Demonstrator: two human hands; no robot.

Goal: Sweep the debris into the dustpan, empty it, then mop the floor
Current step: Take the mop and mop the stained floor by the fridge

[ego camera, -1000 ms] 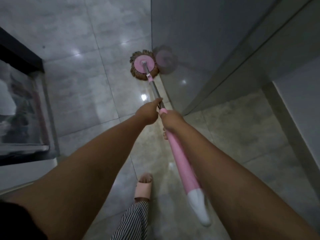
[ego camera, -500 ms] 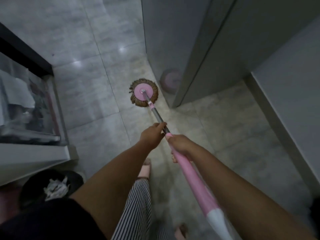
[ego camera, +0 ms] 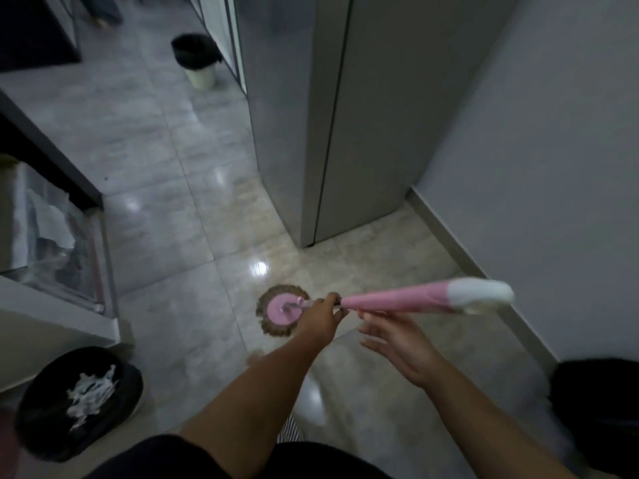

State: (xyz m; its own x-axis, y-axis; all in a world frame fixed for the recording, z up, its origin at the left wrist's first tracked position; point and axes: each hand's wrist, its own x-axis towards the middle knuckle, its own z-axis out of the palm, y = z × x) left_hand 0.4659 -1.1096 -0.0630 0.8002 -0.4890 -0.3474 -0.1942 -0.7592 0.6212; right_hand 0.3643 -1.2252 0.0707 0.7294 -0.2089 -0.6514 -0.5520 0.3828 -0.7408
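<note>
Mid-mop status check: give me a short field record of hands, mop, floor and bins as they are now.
left hand: grips the lower end of the pink handle, just above the mop head
right hand: open, fingers spread, under the pink handle, not gripping it
mop head: flat on the tiled floor, near the grey cabinet corner
tiled floor: glossy, glare spots
near bin: lower left, white scraps inside
far bin: beside the cabinet's far end

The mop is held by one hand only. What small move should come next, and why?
Probably close the right hand around the pink handle: it hovers open just below, only the left hand grips the handle, and the mop head sits on the floor, ready for a stroke.
</note>
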